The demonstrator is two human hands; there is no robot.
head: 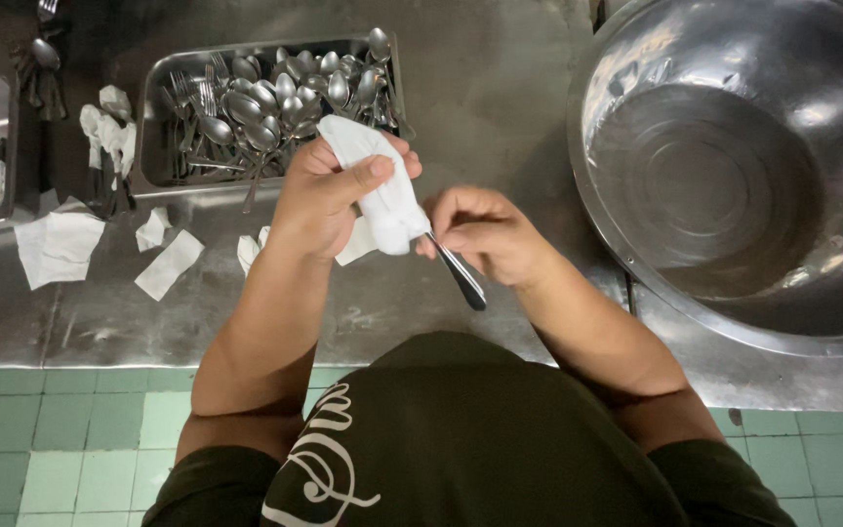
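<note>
Two bare hands over a steel bench (500, 88). Left hand (319, 200) fingers closed round a white paper napkin (382, 190) wrapped over the head of a utensil. Right hand (485, 234) fingers pinched on the utensil's metal handle (461, 273), held above the bench edge. Handle likely stiff, light, smooth and slippery; best gripped mid-shaft. Napkin soft, easily torn. Behind: tray of spoons and forks (265, 102). At right: large steel bowl (734, 166). At left: loose napkins (60, 244). Below: pale green tiled floor (70, 429).
</note>
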